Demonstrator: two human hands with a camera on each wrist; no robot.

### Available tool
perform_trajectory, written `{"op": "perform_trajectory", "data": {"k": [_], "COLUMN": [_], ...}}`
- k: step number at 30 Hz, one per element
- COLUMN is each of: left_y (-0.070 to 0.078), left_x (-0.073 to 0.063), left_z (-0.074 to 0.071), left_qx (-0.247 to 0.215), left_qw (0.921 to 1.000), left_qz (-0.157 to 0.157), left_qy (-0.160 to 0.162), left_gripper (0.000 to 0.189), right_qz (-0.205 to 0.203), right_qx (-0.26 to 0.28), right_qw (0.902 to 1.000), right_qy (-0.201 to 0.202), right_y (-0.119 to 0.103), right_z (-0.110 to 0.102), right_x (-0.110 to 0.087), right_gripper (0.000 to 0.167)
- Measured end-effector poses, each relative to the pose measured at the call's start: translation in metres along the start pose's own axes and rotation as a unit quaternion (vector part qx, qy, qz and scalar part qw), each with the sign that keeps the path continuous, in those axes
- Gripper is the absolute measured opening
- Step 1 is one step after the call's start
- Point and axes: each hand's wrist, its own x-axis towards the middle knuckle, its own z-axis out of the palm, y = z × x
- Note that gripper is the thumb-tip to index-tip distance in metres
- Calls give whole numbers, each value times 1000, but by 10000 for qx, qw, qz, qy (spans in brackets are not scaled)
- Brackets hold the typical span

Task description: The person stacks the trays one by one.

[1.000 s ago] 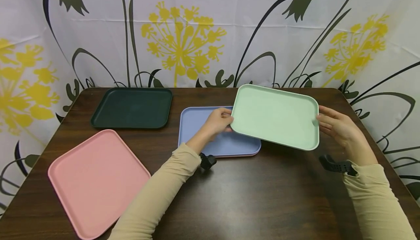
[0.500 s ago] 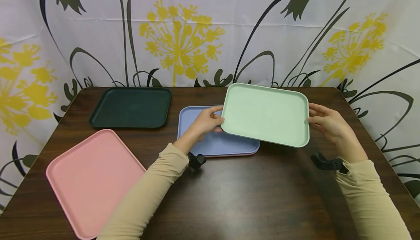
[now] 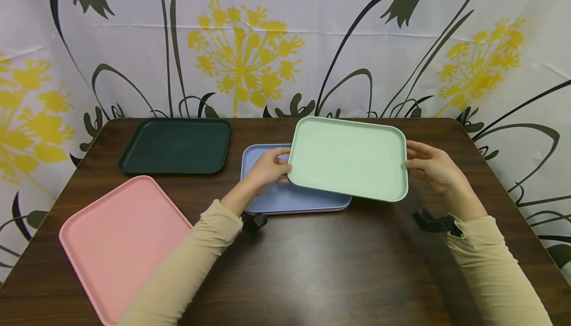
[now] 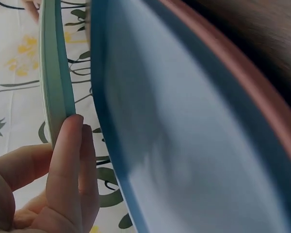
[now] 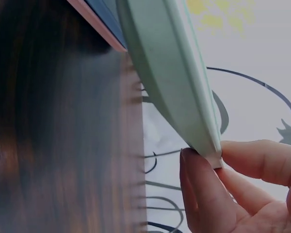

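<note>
"So, what's around?"

"On the table (image 3: pixel 312 266), a dark green tray (image 3: pixel 176 146) at the back left, a pink tray (image 3: pixel 127 242) in front of it, and a blue tray (image 3: pixel 294 200) mid-table, a pinkish rim (image 4: pixel 233 63) beneath."

"The arms?"

"Both stretch forward, the left hiding part of the pink tray."

"And the hands?"

"Nearly closed: the left hand (image 3: pixel 265 169) pinches one short end of the light green tray (image 3: pixel 349 160), the right hand (image 3: pixel 433 165) the other, holding it tilted, clear of the blue tray."
</note>
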Motion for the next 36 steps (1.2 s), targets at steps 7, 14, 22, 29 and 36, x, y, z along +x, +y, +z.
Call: {"op": "perform_trajectory", "data": {"k": [7, 14, 22, 29, 36], "left_y": [-8, -12, -14, -16, -19], "left_x": [-9, -15, -18, -21, -23], "left_z": [-7, -19, -32, -41, -46], "left_qx": [230, 304, 425, 624, 714], "left_qw": [9997, 9995, 9988, 9977, 9969], "left_qz": [-126, -83, -224, -248, -207], "left_qy": [-26, -44, 93, 51, 255], "left_gripper": [51, 51, 52, 56, 56], "right_qz": [125, 112, 78, 14, -43], "right_qx": [-365, -492, -533, -381, -438], "right_qw": [9992, 9985, 9981, 9989, 9989], "right_qy": [-68, -197, -303, -282, -188], "right_y": [-1, -6, -7, -8, -11], "right_z": [14, 27, 39, 49, 59], "right_x": [1, 2, 4, 5, 7], "right_gripper": [70, 67, 66, 64, 63]}}
